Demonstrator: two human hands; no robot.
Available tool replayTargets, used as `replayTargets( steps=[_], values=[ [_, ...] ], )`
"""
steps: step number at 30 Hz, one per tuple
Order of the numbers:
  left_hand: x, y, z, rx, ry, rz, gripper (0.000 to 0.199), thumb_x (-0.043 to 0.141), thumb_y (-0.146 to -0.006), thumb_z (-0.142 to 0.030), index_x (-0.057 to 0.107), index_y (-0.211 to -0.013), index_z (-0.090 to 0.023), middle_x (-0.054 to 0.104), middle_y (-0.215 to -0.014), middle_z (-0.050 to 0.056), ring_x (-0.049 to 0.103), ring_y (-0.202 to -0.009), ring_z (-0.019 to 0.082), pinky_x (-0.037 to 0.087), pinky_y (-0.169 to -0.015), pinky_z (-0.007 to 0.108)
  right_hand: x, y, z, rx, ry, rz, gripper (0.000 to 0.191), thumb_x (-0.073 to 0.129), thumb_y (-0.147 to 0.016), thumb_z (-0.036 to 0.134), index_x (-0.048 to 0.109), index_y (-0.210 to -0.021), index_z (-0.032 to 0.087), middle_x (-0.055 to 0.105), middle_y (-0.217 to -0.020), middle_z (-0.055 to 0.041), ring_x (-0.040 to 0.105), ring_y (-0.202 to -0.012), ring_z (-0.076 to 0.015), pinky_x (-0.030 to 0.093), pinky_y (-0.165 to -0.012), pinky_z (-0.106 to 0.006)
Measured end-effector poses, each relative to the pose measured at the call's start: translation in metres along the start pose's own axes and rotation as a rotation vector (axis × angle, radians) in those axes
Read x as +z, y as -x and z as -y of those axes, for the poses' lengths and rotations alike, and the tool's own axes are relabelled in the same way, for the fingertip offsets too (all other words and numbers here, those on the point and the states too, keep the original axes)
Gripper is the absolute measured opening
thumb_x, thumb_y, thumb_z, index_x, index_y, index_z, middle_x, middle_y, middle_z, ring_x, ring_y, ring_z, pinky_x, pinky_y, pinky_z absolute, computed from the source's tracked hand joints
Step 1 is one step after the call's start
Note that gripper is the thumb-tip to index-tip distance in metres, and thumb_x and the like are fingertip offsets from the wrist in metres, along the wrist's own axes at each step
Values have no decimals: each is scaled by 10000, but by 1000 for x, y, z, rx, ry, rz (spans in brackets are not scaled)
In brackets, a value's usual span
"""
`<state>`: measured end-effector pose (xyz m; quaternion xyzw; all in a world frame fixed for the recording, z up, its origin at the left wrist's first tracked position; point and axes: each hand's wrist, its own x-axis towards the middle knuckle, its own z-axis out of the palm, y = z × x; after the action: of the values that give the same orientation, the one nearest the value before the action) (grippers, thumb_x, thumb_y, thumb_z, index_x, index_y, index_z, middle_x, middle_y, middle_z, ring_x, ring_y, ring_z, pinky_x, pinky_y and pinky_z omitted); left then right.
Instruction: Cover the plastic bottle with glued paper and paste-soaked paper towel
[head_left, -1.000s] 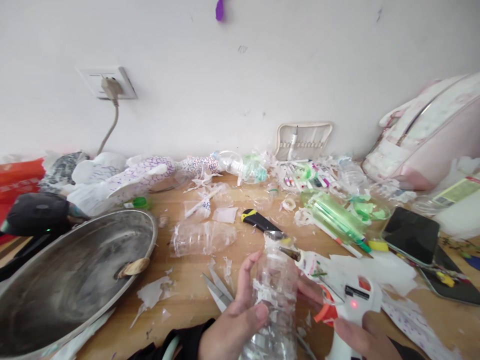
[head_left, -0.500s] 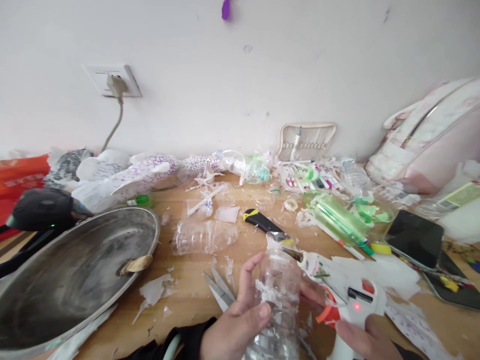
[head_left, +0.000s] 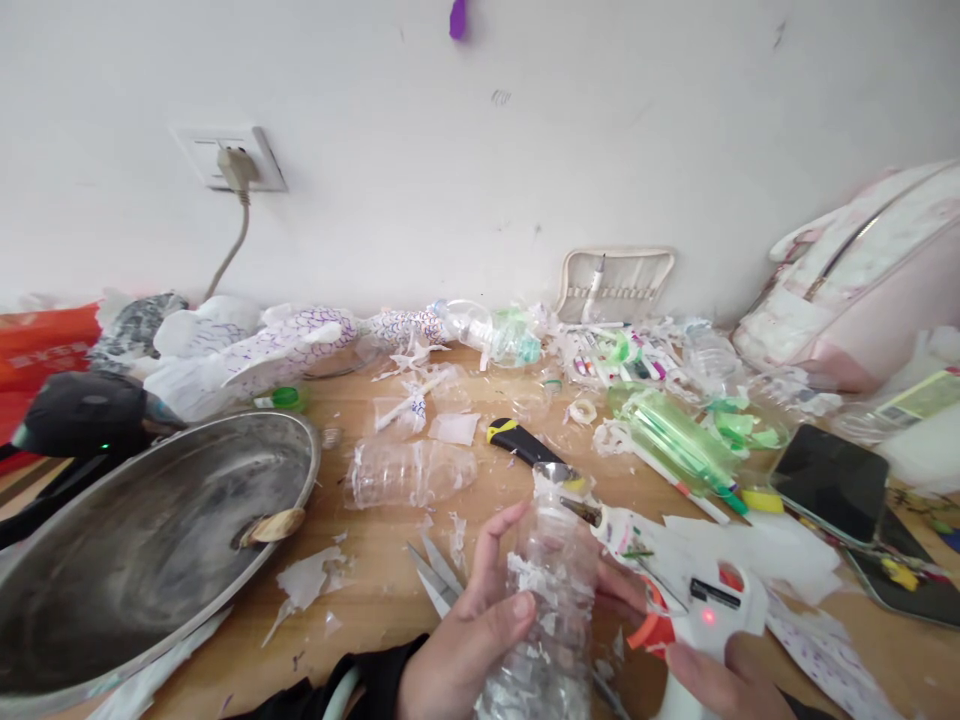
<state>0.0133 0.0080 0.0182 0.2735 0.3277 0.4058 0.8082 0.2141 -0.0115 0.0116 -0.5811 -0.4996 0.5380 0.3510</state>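
Observation:
My left hand (head_left: 472, 630) is wrapped round a clear plastic bottle (head_left: 551, 600), which leans slightly with its neck pointing up and away from me. Torn white scraps cling to the bottle's side and neck. My right hand (head_left: 724, 675) grips a white hot glue gun (head_left: 697, 590) with an orange trigger and a lit red light. The gun's dark metal nozzle touches or nearly touches the bottle's neck; I cannot tell which. Open scissors (head_left: 437, 577) lie left of the bottle, partly hidden by my left hand. Beyond the bottle lies a black and yellow utility knife (head_left: 525, 445).
A large metal basin (head_left: 165, 540) holding a shell-like piece stands at left. A cut clear bottle (head_left: 409, 473), a green bottle (head_left: 679, 440) and phones (head_left: 829, 480) lie around. Behind are scale-patterned pieces (head_left: 292, 345), a marker pile (head_left: 622, 350) and a backpack (head_left: 862, 280) by the wall.
The bottle's lower end has shifted slightly left, tilting it a little more. Both hands and the glue gun moved slightly left with it, while both grips stayed the same.

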Motion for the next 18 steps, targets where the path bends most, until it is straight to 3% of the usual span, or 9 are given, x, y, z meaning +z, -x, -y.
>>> replayTargets(
  steps=[4,10,12,15,18],
  values=[
    [2,3,0,0,27,-10,699,647,-683,-402,284,-1272,-300,498,-1205,81,538,-993,259,408,-740,330,1,1,0,-8,-92,2,431,582,-646,584,698,-728,176,704,-763,-107,560,-994,-369,404,-922,-434],
    [3,6,1,-14,105,-34,667,600,-727,-379,258,-1296,-309,491,-1202,94,581,-908,255,424,-712,346,-1,3,-5,-25,-55,-24,467,557,-680,553,705,-919,180,660,-1035,-106,476,-1113,-347,280,-1010,-450],
    [2,4,2,-13,115,-38,658,567,-753,-372,225,-1313,-312,503,-1185,98,584,-908,263,433,-701,356,-4,2,-8,-70,-114,0,401,552,-718,489,689,-970,209,642,-1077,-97,511,-1074,-319,314,-986,-441],
    [-5,-4,6,18,83,-58,662,571,-748,-395,242,-1315,-309,497,-1203,97,554,-986,286,440,-730,369,-8,-1,-9,-176,-290,186,331,543,-749,445,660,-981,240,652,-1007,-96,622,-808,-249,481,-753,-377],
    [-17,-15,13,180,19,-86,753,707,-610,-416,363,-1263,-269,488,-1233,85,489,-1087,297,414,-838,361,-8,0,-6,-158,-343,276,349,537,-729,504,648,-872,206,644,-882,-90,577,-510,-154,451,-493,-282]
  ],
)
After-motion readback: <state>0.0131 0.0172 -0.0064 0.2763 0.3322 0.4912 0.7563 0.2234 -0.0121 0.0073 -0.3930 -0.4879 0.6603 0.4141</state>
